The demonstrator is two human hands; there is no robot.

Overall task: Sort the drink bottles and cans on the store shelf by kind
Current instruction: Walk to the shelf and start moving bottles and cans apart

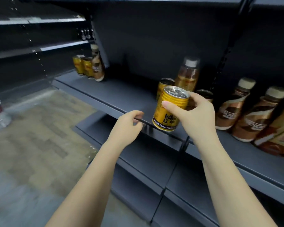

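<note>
While a gold Red Bull can (170, 108) is gripped in the right hand (194, 114), thumb across its front and fingers wrapped behind, it is held tilted just above the front lip of the dark grey shelf (115, 94). Its pull-tab top is turned up toward the camera.

Directly behind the held can, a second gold can (165, 82) and a clear bottle of amber tea (187, 74) are seen standing on the shelf; a third can (205, 95) is partly hidden behind the fingers of the right hand. To the right of that hand, two brown coffee bottles (233, 105) (257, 115) with cream caps are lined up, with more packaged drinks (279, 138) cut off at the frame's edge.

The left hand (127, 125) is held loosely curled, nothing in it, just left of and below the can, at the shelf's front edge; whether the edge is touched cannot be told.

Far to the left of both hands, at the shelf's other end, two gold cans (79, 65) (88, 67) and one brown bottle (97, 64) are grouped together. Lower shelves are seen beneath the forearms.
</note>
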